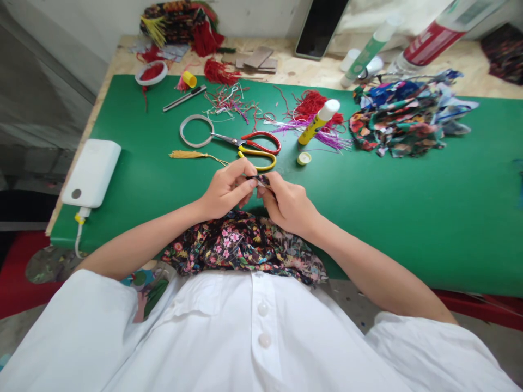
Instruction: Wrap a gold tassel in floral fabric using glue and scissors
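Note:
My left hand (229, 188) and my right hand (288, 201) meet at the near middle of the green mat, fingertips almost touching. Between them they pinch a small dark patterned fabric edge (262, 179) with a pale underside. Below my hands lies a bunched black floral cloth (232, 242), against the white shirt; whether it joins the pinched piece is hidden. Just beyond my fingers rest scissors (249, 144) with one red and one yellow handle. A yellow tassel (190, 154) and a pale ring (196, 131) lie left of them.
A yellow glue stick (312, 128) stands uncapped-looking beside a small round cap (304, 158). Red threads (312, 106), a cutter knife (184, 98) and patterned cloth pieces (404, 117) lie farther back. At left is a white power bank (92, 171) with a cable; a phone (321, 27) leans behind.

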Available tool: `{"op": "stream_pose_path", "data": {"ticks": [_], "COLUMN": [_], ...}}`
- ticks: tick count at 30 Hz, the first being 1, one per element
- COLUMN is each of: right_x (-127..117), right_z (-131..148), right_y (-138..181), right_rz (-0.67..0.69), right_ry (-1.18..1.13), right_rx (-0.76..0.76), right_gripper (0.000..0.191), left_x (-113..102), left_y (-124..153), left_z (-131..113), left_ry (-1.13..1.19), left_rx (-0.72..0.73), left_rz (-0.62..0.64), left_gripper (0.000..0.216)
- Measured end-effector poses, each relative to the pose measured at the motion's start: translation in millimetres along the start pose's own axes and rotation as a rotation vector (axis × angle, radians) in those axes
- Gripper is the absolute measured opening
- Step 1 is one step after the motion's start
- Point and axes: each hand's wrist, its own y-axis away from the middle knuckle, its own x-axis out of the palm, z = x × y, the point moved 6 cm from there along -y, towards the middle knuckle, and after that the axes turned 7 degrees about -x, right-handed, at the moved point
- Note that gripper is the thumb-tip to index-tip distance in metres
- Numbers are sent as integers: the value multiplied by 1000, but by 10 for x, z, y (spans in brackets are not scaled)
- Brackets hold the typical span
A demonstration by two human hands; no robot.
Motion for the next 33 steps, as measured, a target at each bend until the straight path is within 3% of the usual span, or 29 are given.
{"op": "stream_pose_path", "data": {"ticks": [13,24,33], "right_x": [-1,13,8], "right_z": [13,-7,-6], "right_y": [0,2,-7], "right_rz": [22,32,14], "right_ry": [110,103,32], "right_rx": [-20,-1,-9], "right_gripper": [11,10,7], "left_x": [-58,-91,-81], "left_y": [15,-6,-3], "left_z": [-72,-231,-103], "left_ry": [-144,-379,-258], "left_rx": [-45,29,-69], "left_rz": [-49,-121,-71], "left_gripper": [18,23,31]}}
